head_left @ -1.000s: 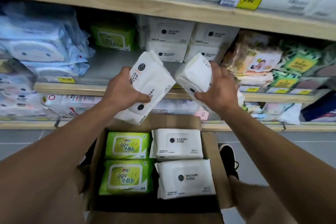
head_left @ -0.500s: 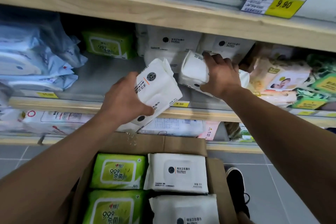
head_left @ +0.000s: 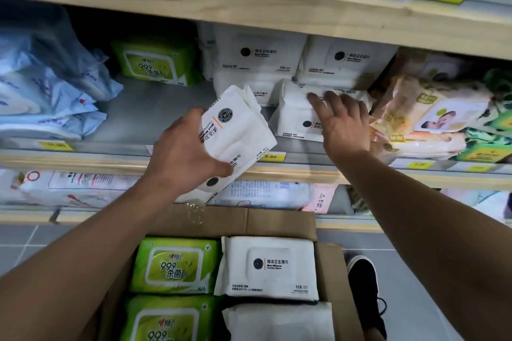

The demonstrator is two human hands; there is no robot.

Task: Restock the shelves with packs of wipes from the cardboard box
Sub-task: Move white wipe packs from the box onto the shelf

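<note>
On the middle shelf (head_left: 155,119), near its front edge, a white pack (head_left: 295,116) lies flat under the right hand (head_left: 342,122), whose fingers are spread and rest on top. Just left, the left hand (head_left: 182,155) grips a second white pack (head_left: 235,133), tilted, long side pointing up toward the bare shelf. More packs wait in the box (head_left: 329,271) below.

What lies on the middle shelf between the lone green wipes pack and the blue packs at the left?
Nothing: in the head view, bare grey shelf surface separates the green wipes pack from the blue packs.
</note>
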